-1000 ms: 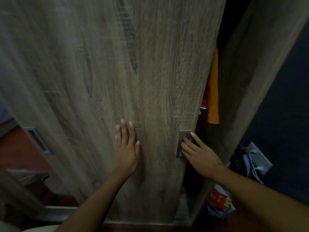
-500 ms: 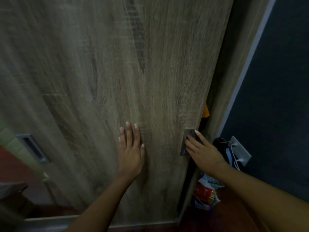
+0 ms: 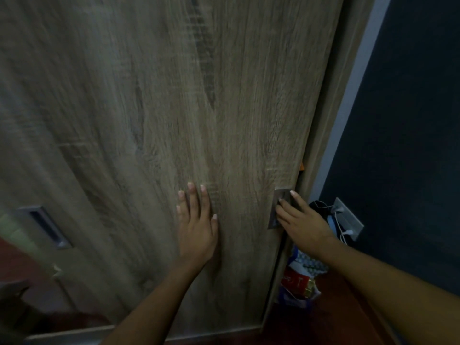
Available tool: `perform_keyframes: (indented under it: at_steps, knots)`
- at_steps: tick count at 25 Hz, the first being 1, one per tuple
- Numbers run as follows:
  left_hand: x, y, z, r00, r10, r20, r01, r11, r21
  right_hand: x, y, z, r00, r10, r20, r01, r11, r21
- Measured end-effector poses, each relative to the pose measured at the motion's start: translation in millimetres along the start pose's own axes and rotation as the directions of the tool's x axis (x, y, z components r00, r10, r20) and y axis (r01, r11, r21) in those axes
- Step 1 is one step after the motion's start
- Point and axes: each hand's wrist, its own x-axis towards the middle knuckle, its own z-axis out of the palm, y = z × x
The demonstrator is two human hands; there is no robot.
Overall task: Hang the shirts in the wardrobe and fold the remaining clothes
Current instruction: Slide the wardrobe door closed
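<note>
Where the wood-grain front begins at the far left, a recessed metal pull (image 3: 44, 226) sits low in the panel, blurred, with dark red floor (image 3: 15, 265) showing below it. To its right the broad wardrobe door (image 3: 174, 108) fills most of the view and runs down to a pale bottom rail (image 3: 74, 334).

The left hand (image 3: 198, 227) lies flat on that door, palm against the wood, its fingers (image 3: 192, 197) straight and close together, grasping nothing. Further right, close to the door's right edge, is a second recessed handle (image 3: 278, 195). The right hand (image 3: 302, 220) rests across it with its fingers nearly straight and their tips on the metal plate, pressing rather than clutching.

Just above that hand, a thin sliver of orange shirt (image 3: 302, 166) peeks from the narrow gap between the door's edge and the wardrobe frame (image 3: 331, 108); the rest of it is hidden inside the wardrobe. Beyond the frame stands a dark wall (image 3: 410, 120) carrying a grey socket plate (image 3: 348, 219) with white cables plugged in. Under the right wrist, a printed bag (image 3: 298, 282) in red, white and blue stands on the floor against the foot of the frame.
</note>
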Motion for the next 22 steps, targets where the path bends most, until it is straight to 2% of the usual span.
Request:
perform_keyframes:
  at_steps: [8,12,14,22]
  knots:
    - [-1.2,6.9,-3.4,0.999,0.027,0.018,-0.026,0.999,-0.023,-5.9,3.0,2.7,0.998,0.006,-0.059,-0.002,0.998,0.063]
    - [-0.7,3.9,-2.7,1.000,0.026,-0.001,-0.026,0.999,-0.019,-0.8,-13.6,14.5,0.989,0.106,-0.103,-0.100,0.993,0.069]
    - [0.5,-0.5,-2.3,1.000,0.009,-0.012,-0.009,1.000,-0.002,5.7,-22.0,20.7,0.982,0.161,-0.100,-0.146,0.980,0.138]
    - [-0.2,-8.6,-3.9,0.999,0.008,-0.049,-0.005,0.999,0.047,6.6,-22.6,21.7,0.945,0.180,-0.274,-0.099,0.953,0.286]
